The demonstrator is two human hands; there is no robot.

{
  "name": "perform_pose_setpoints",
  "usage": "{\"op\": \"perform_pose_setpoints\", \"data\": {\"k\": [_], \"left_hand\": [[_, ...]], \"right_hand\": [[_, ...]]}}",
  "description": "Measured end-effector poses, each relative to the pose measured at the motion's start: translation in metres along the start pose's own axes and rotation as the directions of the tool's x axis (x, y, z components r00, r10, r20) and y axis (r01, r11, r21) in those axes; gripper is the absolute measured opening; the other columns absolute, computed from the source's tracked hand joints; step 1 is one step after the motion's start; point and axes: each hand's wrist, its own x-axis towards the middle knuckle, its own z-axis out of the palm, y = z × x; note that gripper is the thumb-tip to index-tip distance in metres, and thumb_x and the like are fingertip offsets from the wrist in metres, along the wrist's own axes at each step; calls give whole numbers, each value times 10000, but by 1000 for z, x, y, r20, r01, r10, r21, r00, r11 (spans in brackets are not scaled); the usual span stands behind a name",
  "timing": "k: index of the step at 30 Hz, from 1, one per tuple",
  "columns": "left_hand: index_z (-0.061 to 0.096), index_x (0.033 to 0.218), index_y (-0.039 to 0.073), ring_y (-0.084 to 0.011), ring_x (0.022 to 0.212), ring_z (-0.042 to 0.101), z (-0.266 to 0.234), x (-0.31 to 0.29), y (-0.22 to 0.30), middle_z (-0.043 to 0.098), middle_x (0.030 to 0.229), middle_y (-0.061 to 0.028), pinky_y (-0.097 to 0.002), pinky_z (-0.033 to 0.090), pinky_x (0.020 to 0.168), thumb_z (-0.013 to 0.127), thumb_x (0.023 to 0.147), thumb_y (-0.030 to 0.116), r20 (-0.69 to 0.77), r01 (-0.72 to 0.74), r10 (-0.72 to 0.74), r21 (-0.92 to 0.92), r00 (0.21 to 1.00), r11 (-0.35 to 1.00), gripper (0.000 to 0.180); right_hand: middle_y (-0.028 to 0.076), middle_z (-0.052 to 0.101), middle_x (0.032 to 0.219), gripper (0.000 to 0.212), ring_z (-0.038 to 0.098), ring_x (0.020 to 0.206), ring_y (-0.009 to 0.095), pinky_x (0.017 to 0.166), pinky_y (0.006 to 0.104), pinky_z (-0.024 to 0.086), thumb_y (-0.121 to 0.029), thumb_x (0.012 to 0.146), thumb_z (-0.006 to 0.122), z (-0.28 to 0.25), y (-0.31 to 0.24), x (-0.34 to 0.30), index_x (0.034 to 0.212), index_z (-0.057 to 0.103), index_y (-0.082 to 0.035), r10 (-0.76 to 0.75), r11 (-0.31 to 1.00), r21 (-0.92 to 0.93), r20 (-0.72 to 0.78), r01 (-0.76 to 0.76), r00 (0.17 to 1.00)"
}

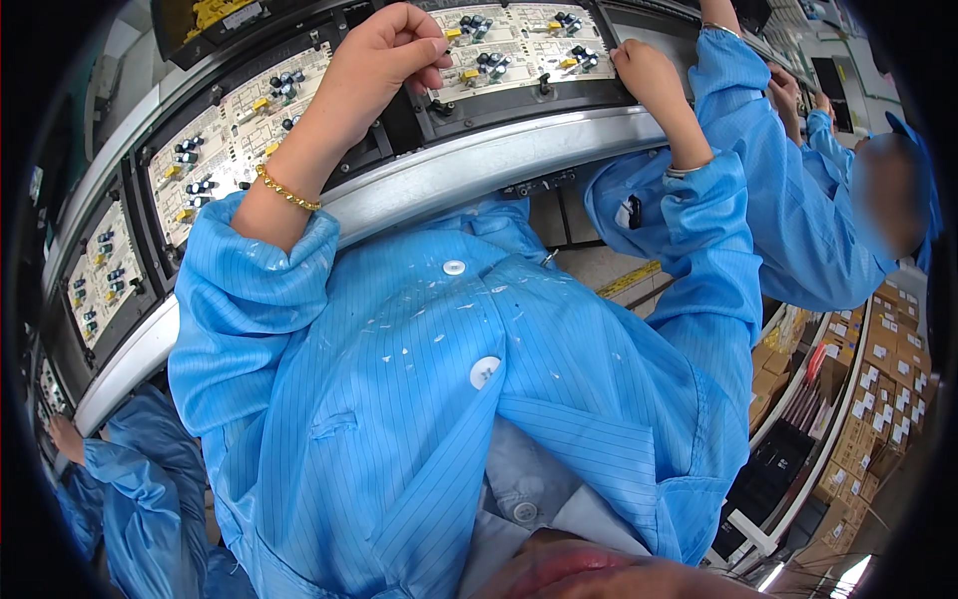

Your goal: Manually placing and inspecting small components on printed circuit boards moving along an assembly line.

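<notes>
Your left hand (pixel 391 58) was curled narrow near the left edge of the circuit board (pixel 524 62), any held part indiscernible; your right hand (pixel 654 80) was at its right edge, grip indiscernible. The board lay in a black carrier frame (pixel 489 107)

PCB (pixel 524 50): matt | rail (pixel 489 153): smth shiny mtl | coat (pixel 399 399): creased cloth

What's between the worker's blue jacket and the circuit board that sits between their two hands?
In the head view, a silver rail lies nearer the blue jacket, then a strip of black frame nearer the circuit board.
</notes>
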Motion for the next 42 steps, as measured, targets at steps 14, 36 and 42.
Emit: {"op": "perform_pose_setpoints", "data": {"k": [14, 36, 42], "left_hand": [[487, 881, 39, -101, 620, 580, 0, -6, 11, 583, 761, -48, -199, 464, 558, 540, 866, 56, -1, 43, -43, 33, 999, 999, 57], [571, 787, -9, -282, 680, 617, 60, 114, 50, 611, 709, -177, -362, 478, 605, 501, 754, 45, 394, -351, -56, 869, 918, 350, 94], [604, 771, 10, -359, 754, 596, 55, 133, 25, 615, 752, -197, -407, 464, 659, 527, 748, 88, 476, -475, 38, 863, 879, 172, 113]], "right_hand": [[221, 614, 840, 315, 577, 792, 404, 718, 482, 456, -279, 885, 450, 7, 0, -6, 823, 588, -4, 68, 998, 24, -145, -65, 987], [216, 595, 829, 266, 558, 795, 398, 706, 470, 448, -249, 876, 471, 31, 34, 1, 829, 580, -10, -4, 997, 68, -227, 20, 974], [206, 590, 812, 257, 556, 787, 394, 707, 468, 446, -237, 874, 476, 26, 31, 2, 817, 576, -8, -58, 994, 76, -233, 77, 971]]}}
